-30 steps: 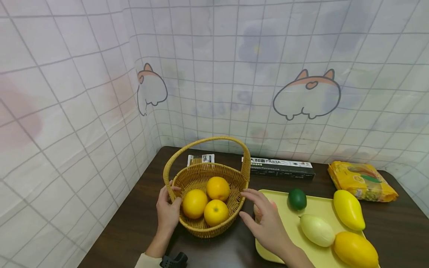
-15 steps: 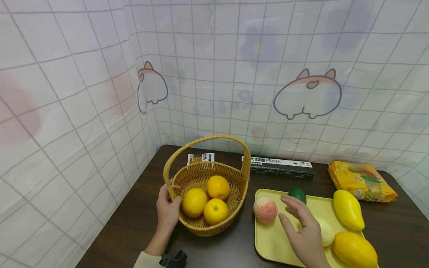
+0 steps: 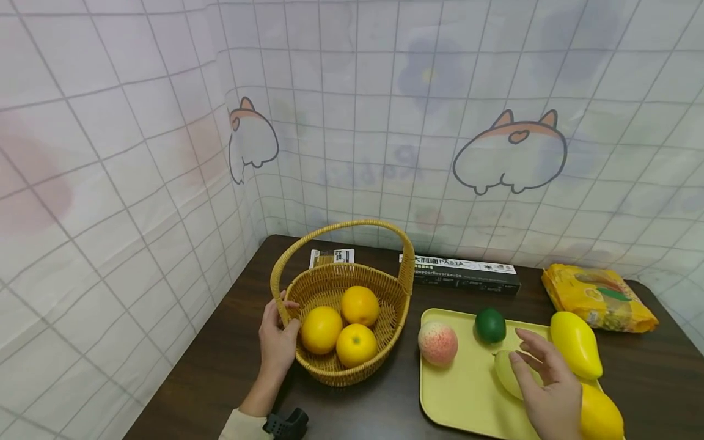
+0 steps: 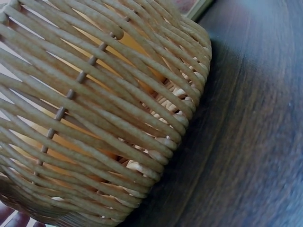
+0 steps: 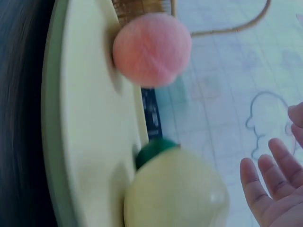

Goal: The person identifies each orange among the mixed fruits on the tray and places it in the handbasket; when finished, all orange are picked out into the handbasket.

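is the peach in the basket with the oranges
No, the peach lies on the yellow tray, while the basket beside it holds three oranges.

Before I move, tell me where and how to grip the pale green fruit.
Probably best around its middle, from above, with the right hand: the pale green fruit has rounded sides standing well above the floor of the tray, and the bare surface at its left leaves room.
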### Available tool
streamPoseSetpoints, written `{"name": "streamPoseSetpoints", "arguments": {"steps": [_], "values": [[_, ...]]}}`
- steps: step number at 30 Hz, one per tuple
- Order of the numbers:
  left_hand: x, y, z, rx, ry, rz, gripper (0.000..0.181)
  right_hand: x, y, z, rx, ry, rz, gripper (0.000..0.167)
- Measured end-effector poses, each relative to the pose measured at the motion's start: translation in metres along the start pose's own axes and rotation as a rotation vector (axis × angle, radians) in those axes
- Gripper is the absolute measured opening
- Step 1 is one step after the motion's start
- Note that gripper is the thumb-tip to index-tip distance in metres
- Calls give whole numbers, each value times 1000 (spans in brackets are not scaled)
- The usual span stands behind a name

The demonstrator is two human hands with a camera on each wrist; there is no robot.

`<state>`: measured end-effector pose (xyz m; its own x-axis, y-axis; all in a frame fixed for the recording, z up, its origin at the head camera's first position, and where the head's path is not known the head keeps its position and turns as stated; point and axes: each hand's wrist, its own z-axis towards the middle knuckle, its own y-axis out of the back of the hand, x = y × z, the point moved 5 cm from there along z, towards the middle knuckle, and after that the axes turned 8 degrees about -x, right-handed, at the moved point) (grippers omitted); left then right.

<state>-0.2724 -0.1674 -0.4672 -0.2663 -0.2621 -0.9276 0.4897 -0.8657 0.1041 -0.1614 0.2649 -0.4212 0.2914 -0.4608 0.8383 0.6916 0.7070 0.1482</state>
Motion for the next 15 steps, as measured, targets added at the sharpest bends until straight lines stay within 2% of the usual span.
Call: {"name": "streamPoseSetpoints", "arguments": {"steps": [7,15], "values": [[1,0,1,3,-4,3,24,-7,20,10,-71,64,-104,47],[-1,1,0,-18,-36,14,25,-15,49,23,-162,-11,-203,36]]}}
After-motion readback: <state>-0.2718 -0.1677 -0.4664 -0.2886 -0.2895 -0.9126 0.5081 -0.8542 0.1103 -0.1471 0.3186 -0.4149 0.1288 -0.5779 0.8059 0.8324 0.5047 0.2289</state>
